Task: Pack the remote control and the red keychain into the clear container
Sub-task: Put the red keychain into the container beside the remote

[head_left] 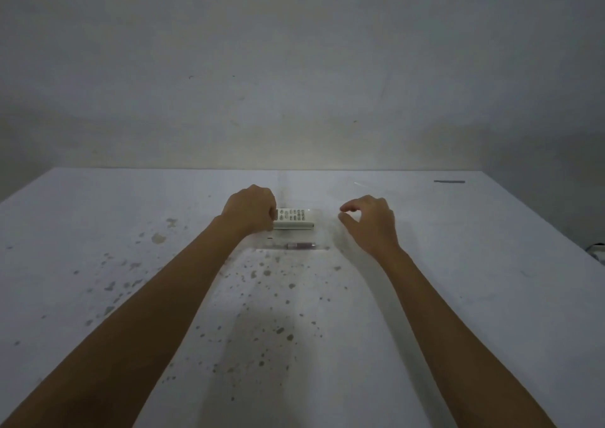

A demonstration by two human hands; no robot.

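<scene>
Left hand (pixel 252 210) grips remote control (pixel 293 218); right hand (pixel 371 221) open, free.

table (pixel 458 264) — white, speckled | on it: clear container (pixel 322 231) — dark strip (pixel 449 181) far right

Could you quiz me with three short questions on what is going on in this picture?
1. True or false: the left hand is at one end of the white remote control.
2. Which lies nearer the person: the remote control or the red keychain?
3. The right hand is: A) gripping the remote, B) curled in the air, holding nothing visible, C) flat on the table.

Key: 1 true; 2 the red keychain; 3 B.
</scene>
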